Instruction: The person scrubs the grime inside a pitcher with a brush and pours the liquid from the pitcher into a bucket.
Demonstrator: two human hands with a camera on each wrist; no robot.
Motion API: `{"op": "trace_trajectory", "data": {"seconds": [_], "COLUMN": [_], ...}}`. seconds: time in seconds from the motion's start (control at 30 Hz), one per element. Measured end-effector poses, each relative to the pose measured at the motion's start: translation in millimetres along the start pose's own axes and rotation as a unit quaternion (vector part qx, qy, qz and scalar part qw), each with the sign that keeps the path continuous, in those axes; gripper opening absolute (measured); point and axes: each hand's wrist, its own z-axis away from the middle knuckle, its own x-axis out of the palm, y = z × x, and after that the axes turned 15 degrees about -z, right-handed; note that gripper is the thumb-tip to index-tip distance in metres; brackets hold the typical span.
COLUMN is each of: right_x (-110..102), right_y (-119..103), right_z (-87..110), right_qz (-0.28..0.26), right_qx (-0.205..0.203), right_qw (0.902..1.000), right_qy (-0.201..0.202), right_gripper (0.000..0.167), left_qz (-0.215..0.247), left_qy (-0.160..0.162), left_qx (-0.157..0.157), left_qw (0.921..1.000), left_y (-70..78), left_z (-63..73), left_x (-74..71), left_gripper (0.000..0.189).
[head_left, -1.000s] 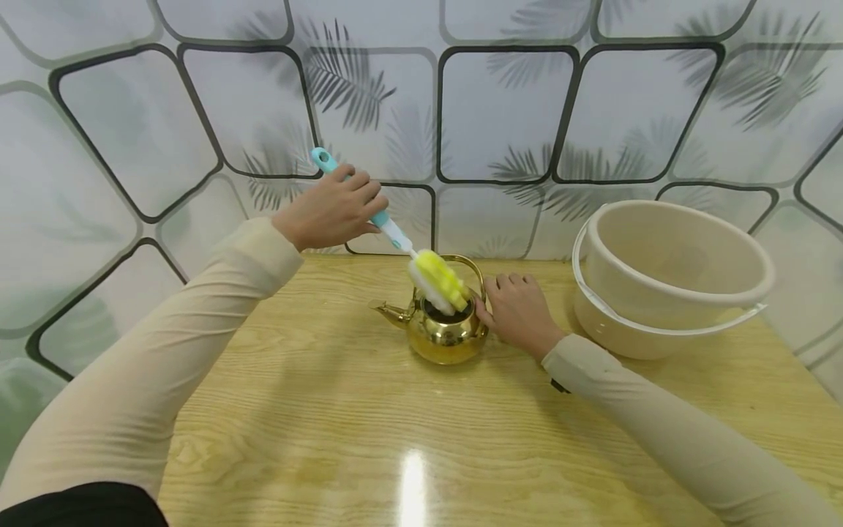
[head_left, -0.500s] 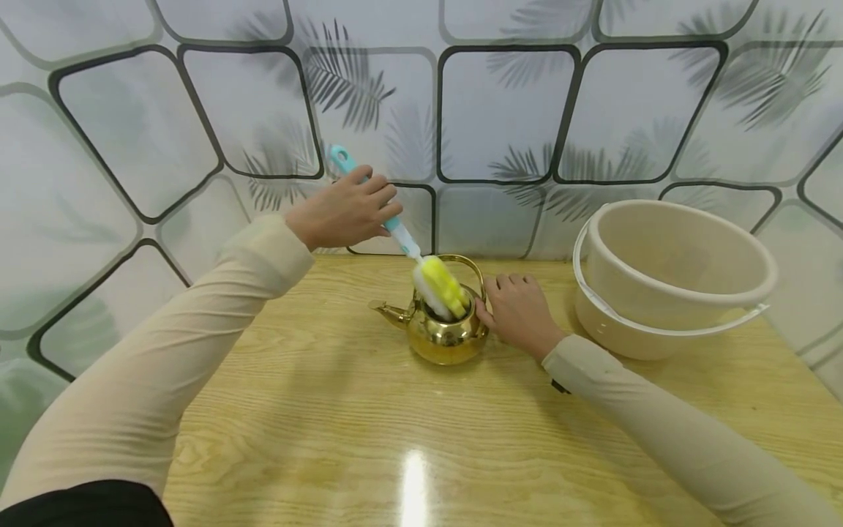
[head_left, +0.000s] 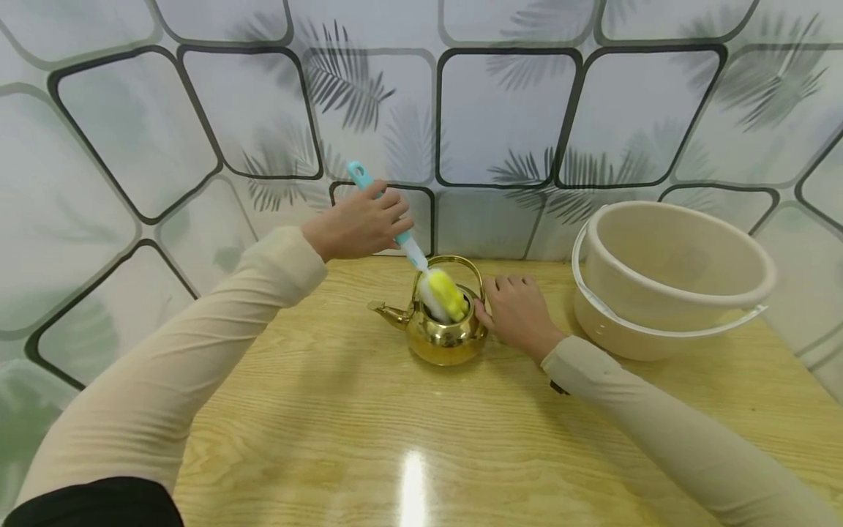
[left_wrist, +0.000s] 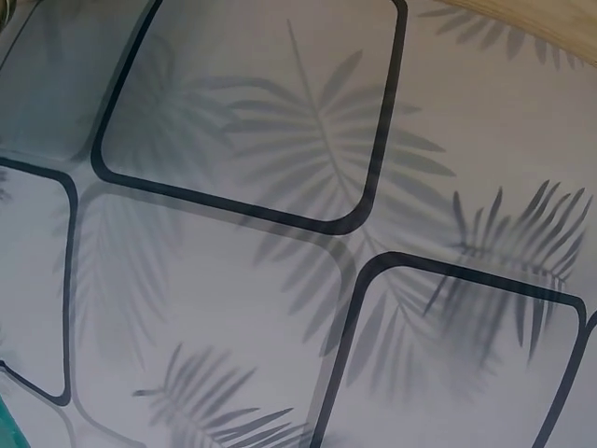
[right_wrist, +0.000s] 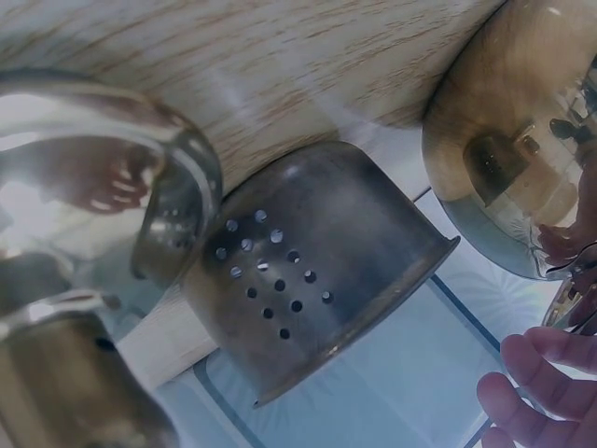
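My left hand (head_left: 362, 221) grips the turquoise handle of a bottle brush (head_left: 443, 294), whose yellow-and-white sponge head sits partly inside the mouth of a gold teapot (head_left: 443, 344). The lower end of the sponge is hidden in the pot. A corner of the brush handle (left_wrist: 11, 431) shows in the left wrist view. My right hand (head_left: 520, 311) holds the teapot at its right side, thumb at the base of the upright loop handle. The teapot's shiny side (right_wrist: 504, 140) and my curled right fingers (right_wrist: 536, 378) appear in the right wrist view.
A perforated metal strainer cup (right_wrist: 322, 252) lies on its side beside a shiny metal piece with a knob (right_wrist: 65, 168), likely the lid. Two nested cream buckets (head_left: 678, 293) with a white bail stand at the right of the wooden table (head_left: 329, 446). A patterned wall rises behind.
My left hand has moved right and slightly down, tilting the brush more upright and bringing its sponge deeper into the teapot. My right hand and the teapot have stayed in place.
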Motion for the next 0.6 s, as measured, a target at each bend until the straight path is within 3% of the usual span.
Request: {"op": "trace_trajectory", "data": {"seconds": [0.6], "right_x": [-0.8], "right_y": [1.3], "right_z": [0.6], "right_qz": [0.003], "right_qx": [-0.001], "right_qw": [1.0000], "right_qy": [0.000], "right_gripper": [0.030], "left_qz": [-0.024], "left_qy": [0.007], "left_qx": [0.032], "left_qw": [0.9992], "left_y": [23.0], "left_z": [-13.4], "left_x": [-1.6], "left_gripper": [0.040]}}
